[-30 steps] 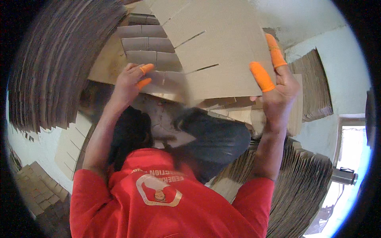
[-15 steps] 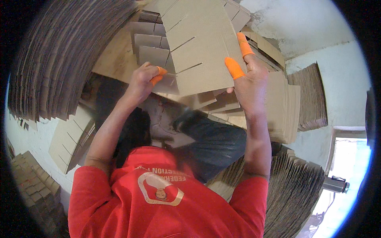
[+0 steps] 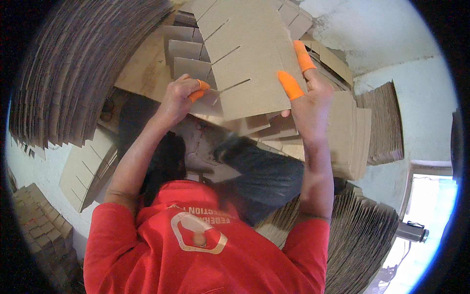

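Observation:
A broad cardboard divider sheet (image 3: 249,63), slotted along its left side, leans tilted over the work table. Its right edge is gripped by my right hand (image 3: 313,98), thumb on the face and forefinger along the edge, both in orange finger covers. My left hand (image 3: 183,98) is pinched, its orange-covered thumb and forefinger on the near corner of a smaller cardboard strip (image 3: 210,100). That strip meets the sheet at its lowest slot. Behind it, several upright cardboard strips (image 3: 188,68) stand in a row at the sheet's slotted side.
A tall stack of cardboard sheets (image 3: 83,68) rises at the left of the wooden table (image 3: 147,66). More stacks stand at the right (image 3: 379,122) and lower right (image 3: 362,235). Slotted sheets (image 3: 88,169) lean at the left wall, above bundled cardboard (image 3: 44,230).
Both hands keep their grips. The sheet and the strips have shifted only very slightly in the picture, and my left fingers sit a touch further right.

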{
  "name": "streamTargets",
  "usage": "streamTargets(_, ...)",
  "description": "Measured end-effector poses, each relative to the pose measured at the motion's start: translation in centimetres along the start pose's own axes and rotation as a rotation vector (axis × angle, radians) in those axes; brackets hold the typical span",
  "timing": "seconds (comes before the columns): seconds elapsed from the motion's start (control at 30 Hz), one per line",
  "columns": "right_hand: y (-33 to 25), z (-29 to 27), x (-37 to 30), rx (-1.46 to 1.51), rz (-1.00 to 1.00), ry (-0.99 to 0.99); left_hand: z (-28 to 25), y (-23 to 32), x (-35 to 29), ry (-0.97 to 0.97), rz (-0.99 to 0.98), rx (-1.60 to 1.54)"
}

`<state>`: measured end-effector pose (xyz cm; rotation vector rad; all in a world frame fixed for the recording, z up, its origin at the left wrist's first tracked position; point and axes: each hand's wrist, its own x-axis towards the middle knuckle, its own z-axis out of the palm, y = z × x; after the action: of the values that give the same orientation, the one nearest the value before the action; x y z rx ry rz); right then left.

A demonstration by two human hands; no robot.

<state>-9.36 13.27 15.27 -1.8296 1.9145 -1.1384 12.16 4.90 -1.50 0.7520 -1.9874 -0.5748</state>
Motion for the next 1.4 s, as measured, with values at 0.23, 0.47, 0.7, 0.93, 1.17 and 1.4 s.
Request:
streamTargets(0.23, 0.5, 0.5, -0.1, 0.009, -0.011, -0.043, 0.1, -0.2, -0.2, -0.019, -0.008, 0.001)
streamTargets(0.47, 1.8, 1.0, 0.3, -0.162, -0.234, -0.044, 0.7, -0.5, 0.2, -0.005, 0.054, -0.024)
streamTargets(0.7, 1.1, 1.2, -0.6, -0.135, -0.139, -0.054, 1.3, -0.8, -0.3, 0.008, 0.032, -0.055)
streamTargets(0.93, 1.0, 1.0, -1.0, -0.068, -0.116, -0.037, 0.6, -0.2, -0.7, -0.071, 0.013, -0.071)
streamTargets(1.17, 2.4, 1.2, -1.5, -0.089, -0.091, -0.049, -2.1, 0.6, 0.3, 0.140, -0.064, 0.011)
streamTargets(1.4, 2.4, 1.3, -1.5, -0.123, -0.057, -0.037, -4.2, -7.3, 7.2, 0.502, 0.023, 0.513)
